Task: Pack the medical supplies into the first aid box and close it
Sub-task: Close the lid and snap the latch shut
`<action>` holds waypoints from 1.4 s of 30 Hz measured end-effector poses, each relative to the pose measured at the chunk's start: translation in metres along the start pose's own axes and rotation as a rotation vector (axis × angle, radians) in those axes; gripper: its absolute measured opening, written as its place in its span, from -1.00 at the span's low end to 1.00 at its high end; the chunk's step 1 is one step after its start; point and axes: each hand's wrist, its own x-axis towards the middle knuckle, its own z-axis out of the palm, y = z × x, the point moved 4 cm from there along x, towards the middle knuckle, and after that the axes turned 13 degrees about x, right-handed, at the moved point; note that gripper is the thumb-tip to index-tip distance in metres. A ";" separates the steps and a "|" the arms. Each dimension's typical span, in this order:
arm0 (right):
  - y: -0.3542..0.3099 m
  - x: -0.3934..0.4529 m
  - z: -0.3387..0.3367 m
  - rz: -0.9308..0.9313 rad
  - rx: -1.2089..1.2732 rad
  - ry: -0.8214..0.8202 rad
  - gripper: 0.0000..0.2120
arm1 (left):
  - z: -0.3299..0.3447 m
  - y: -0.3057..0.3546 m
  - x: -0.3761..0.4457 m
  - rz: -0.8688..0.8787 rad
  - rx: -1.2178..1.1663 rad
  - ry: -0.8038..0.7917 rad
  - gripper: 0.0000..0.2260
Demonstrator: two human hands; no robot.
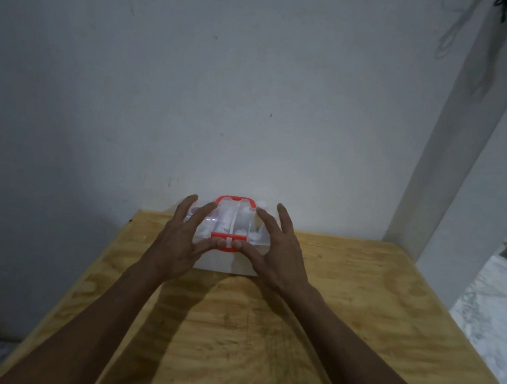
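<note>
Two spread hands (left (179,246), right (278,259)) press the first aid box (227,261) on a plywood table (342,316) by a white wall (161,99).

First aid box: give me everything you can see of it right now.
The first aid box is a small clear plastic case with a red handle on its lid and a red front latch. It sits on the far end of the wooden table, near the wall, lid down. White supplies show faintly through the lid in divided compartments. The left hand and right hand rest spread over the lid, thumbs meeting at the latch. Whether the latch is fully snapped cannot be told.
</note>
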 end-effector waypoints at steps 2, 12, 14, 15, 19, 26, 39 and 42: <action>0.003 0.009 0.000 0.000 0.004 -0.008 -0.18 | 0.003 -0.001 0.009 -0.003 -0.005 -0.012 -0.01; 0.016 0.049 0.000 -0.010 0.000 -0.040 -0.20 | 0.013 0.000 0.041 -0.030 -0.008 -0.013 -0.05; 0.019 0.053 0.001 -0.008 0.007 -0.052 -0.20 | 0.015 -0.001 0.045 -0.027 0.000 -0.014 -0.14; 0.019 0.055 0.002 -0.008 0.013 -0.056 -0.20 | 0.016 -0.002 0.047 -0.019 0.006 -0.011 -0.18; 0.021 0.059 0.002 -0.009 0.022 -0.069 -0.20 | 0.017 -0.004 0.049 -0.015 0.024 -0.011 -0.14; 0.022 0.060 0.002 -0.007 0.014 -0.070 -0.20 | 0.016 -0.004 0.049 -0.029 0.021 -0.001 -0.15; 0.012 0.053 0.002 -0.016 -0.157 -0.036 -0.33 | 0.007 0.014 0.038 -0.125 0.386 0.148 -0.37; 0.011 0.039 -0.005 0.010 -0.138 -0.071 -0.28 | 0.004 0.023 0.026 -0.166 0.346 0.151 -0.36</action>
